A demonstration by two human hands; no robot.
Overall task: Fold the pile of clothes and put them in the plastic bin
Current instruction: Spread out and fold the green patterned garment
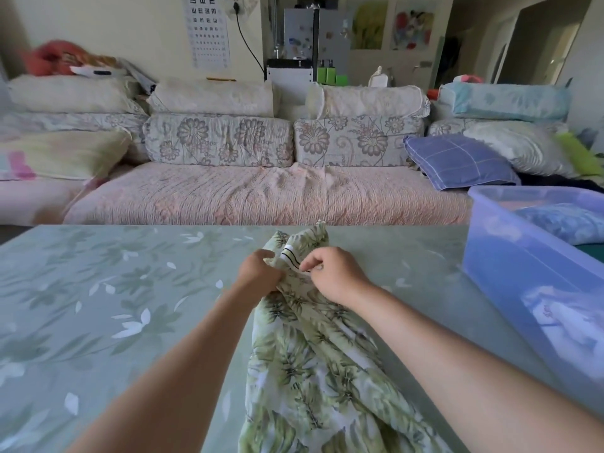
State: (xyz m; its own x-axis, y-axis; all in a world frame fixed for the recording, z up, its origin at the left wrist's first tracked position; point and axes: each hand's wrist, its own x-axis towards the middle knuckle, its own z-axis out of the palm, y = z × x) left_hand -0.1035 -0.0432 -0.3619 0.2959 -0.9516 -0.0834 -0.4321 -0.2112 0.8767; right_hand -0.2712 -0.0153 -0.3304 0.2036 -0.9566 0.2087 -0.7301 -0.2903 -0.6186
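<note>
Across the pale green table top printed with white and green leaves (98, 305), the work sits near the middle. The translucent blue plastic bin (510, 276) stands at the right, with a folded blue patterned cloth (568, 223) inside it. Between the forearms lies the green-and-white leaf-print garment (310, 371), bunched into a long twisted heap that runs from the hands toward the near edge and out of view. The left hand (258, 273) and the right hand (330, 276) each pinch its far end, fingers curled into the cloth close on either side of a small white band with black stripes (291, 256). The likely trouble is the twist: a fold made now would probably trap creases and come out lopsided. With both grips so close together, a lift to shake it flat may let one corner slip free. Its unseen tail could also drag the garment off the table.
</note>
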